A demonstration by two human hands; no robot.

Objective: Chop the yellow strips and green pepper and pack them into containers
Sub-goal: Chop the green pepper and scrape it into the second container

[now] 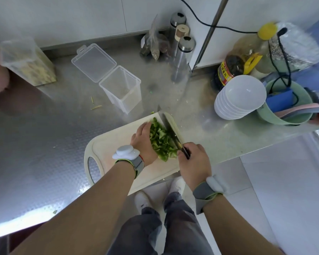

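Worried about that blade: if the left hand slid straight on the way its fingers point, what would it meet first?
Probably the farthest pieces of chopped green pepper just past the left hand, then the tip of the knife near the far edge of the cutting board; depth is unclear.

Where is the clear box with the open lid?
Mid-view, the box stands on the counter just beyond the cutting board, left of the tall shakers.

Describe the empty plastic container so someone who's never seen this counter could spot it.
On the steel counter, look just beyond the white cutting board. The empty container stands there, clear, its hinged lid flipped open; the other container at far left holds yellow strips.
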